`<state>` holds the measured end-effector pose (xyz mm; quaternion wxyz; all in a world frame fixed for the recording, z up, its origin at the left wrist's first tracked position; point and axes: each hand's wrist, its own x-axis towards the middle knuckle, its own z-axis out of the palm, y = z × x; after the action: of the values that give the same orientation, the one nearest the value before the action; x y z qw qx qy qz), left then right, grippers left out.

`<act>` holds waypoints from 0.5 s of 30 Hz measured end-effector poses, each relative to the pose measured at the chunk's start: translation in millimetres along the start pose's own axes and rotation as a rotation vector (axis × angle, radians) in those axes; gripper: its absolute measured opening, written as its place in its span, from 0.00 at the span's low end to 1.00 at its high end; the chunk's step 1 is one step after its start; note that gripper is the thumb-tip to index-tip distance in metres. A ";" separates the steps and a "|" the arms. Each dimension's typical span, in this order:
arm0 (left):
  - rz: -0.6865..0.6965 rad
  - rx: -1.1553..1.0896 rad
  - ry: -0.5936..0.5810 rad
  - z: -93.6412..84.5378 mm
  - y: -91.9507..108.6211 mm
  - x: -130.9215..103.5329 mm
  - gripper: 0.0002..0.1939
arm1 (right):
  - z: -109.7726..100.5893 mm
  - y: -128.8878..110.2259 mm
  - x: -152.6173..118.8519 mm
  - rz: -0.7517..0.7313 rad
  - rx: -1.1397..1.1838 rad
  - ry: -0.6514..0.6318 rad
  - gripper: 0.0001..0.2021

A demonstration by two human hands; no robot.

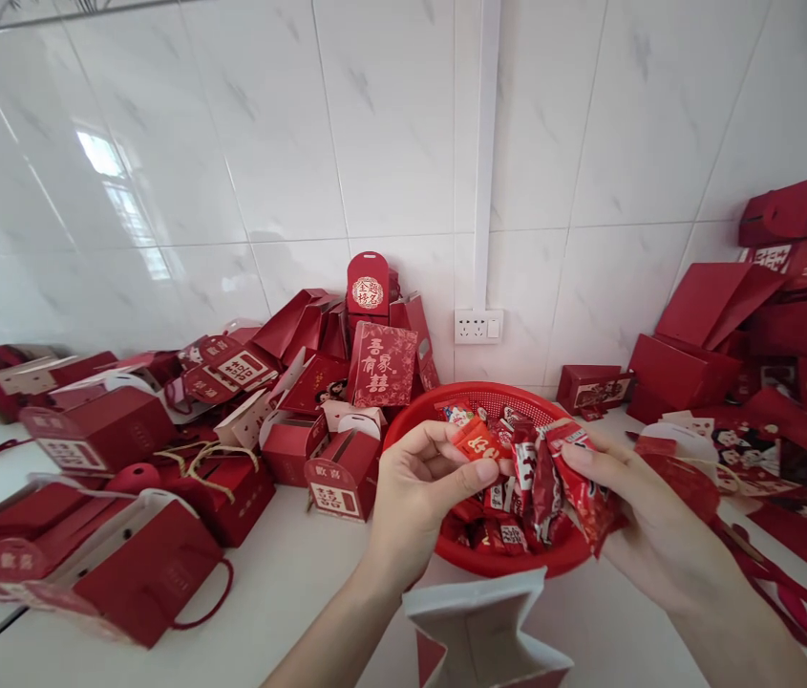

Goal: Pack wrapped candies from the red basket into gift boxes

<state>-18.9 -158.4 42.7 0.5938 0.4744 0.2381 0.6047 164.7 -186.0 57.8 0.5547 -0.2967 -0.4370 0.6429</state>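
So much red around one basket [475, 392]

Standing here watching someone at a white table [331, 583], and the plastic basket in front of them is loaded with small wrapped packets [495, 535], mostly red with white print.

Both hands are above it. The left hand [414, 497] has an orange packet [478, 441] pinched between thumb and fingers, over the basket's left half. The right hand [650, 526] is gripping a red packet [585, 487] over the basket's right edge, thumb on top. A couple of dark red packets [546, 487] sit right next to that one, but honestly can't tell if they're in the same grip or just lying in the basket.

Just in front of the basket there's an open box [475, 645], top gaping, pale inside.

Left of the basket: a big jumble of red boxes [106, 435], some with Chinese characters, one with straw-coloured cord [209, 463]. Right of it: another heap [704, 377], plus red ribbons [796, 592] trailing nearer the person. Behind the basket, a socket [478, 327] on the tiled wall [403, 124].
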 end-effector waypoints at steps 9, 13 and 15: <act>-0.037 0.089 -0.003 -1.3 2.2 -0.5 0.16 | -4.2 -4.9 -0.8 -0.011 -0.026 0.100 0.14; -0.016 0.086 0.052 -1.5 1.0 -1.3 0.18 | -4.1 -5.8 -1.0 -0.006 -0.033 0.062 0.14; -0.001 0.059 0.048 -1.2 0.0 -0.6 0.18 | -4.0 -5.3 -0.6 -0.002 -0.051 0.058 0.15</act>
<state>-20.0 -158.7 42.0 0.5739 0.4769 0.2705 0.6083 170.6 -185.6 60.8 0.5600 -0.3288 -0.4375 0.6221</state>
